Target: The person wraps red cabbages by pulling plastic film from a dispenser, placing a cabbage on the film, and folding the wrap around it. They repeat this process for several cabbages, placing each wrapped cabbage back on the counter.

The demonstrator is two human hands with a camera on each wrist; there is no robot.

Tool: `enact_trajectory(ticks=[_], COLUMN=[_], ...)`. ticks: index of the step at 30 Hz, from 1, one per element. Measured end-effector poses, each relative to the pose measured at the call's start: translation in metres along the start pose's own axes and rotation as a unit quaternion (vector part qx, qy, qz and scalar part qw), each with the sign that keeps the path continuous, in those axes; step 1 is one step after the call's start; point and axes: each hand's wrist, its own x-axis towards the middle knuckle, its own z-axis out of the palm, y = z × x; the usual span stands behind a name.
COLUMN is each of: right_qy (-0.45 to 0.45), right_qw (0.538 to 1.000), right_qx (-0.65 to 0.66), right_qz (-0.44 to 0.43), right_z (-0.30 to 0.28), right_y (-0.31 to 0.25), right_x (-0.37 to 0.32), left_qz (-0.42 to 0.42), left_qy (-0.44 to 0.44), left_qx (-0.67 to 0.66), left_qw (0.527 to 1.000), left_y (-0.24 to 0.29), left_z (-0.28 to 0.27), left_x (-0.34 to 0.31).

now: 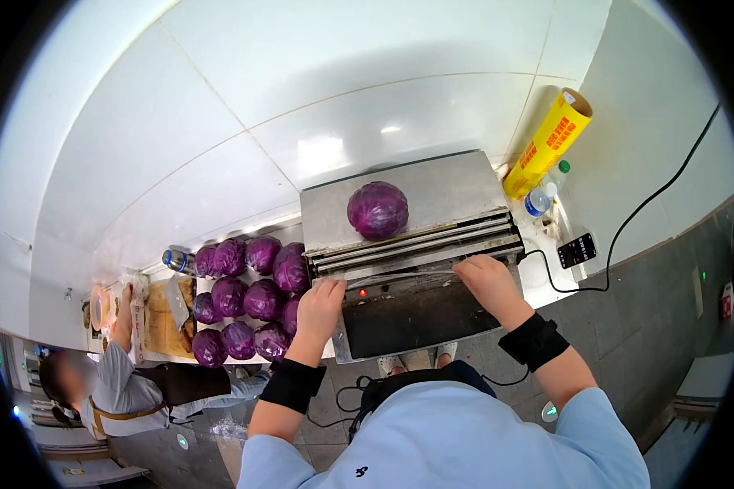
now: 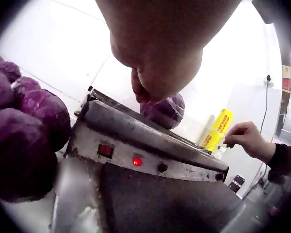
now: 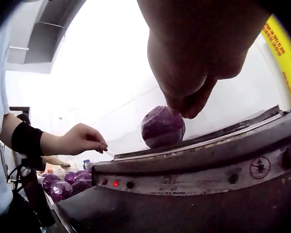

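My left hand (image 1: pixel 321 300) and right hand (image 1: pixel 487 282) sit at the front edge of the wrapping machine (image 1: pixel 453 186), one near each end of its roller bars. On each, thumb and forefinger are pressed together in a pinch. From the thin line running between them, I judge that both are nipping the edge of the cling film (image 1: pixel 400 278). The sheet itself is almost too clear to see. The cabbage (image 1: pixel 378 209) lies alone in the middle of the machine's steel top, behind the bars and apart from my fingers.

To do this well, I think both pinches should stay level and draw toward me at the same pace, so the film comes off flat rather than skewed or roped. I should hold it by the very edge, with my wrists high. The red lamp (image 2: pixel 137 161) is lit, so I take the dark plate (image 1: pixel 416 319) under my hands to be hot. The pile of cabbages (image 1: pixel 245 297) lies beyond the machine's left edge.
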Motion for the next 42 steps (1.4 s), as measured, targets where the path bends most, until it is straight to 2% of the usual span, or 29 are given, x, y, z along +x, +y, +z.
enact_trajectory(ticks=[7,11,14,29,32,37,42], right_qy=[0.024,0.016,0.045,-0.024,-0.012,0.058,0.061], right_qw=[1.0,1.0,0.998,0.999,1.0,0.997,0.997], right_qx=[0.02,0.019,0.04,0.021,0.022,0.04,0.032], right_qz=[0.005,0.009,0.006,-0.018,0.002,0.019,0.036], right_z=[-0.014,-0.024,-0.029,-0.082,-0.097,-0.112,-0.117], right_y=[-0.019,-0.03,-0.039,-0.081,-0.091,-0.085,-0.07], right_x=[-0.012,-0.02,-0.022,-0.045,-0.04,0.015,0.071], left_qz=[0.009,0.001,-0.005,-0.001,0.029,0.051,0.01], left_qy=[0.037,0.036,0.031,0.003,-0.033,-0.013,-0.01], left_qx=[-0.017,-0.022,-0.023,-0.024,-0.044,-0.124,-0.151], left_qw=[0.999,0.999,0.999,1.0,0.998,0.991,0.988], left_y=[0.008,0.017,0.023,0.056,0.052,0.02,-0.014], left_z=[-0.012,-0.025,-0.031,-0.091,-0.109,-0.133,-0.135], left_x=[-0.012,-0.02,-0.027,-0.046,-0.038,0.021,0.077])
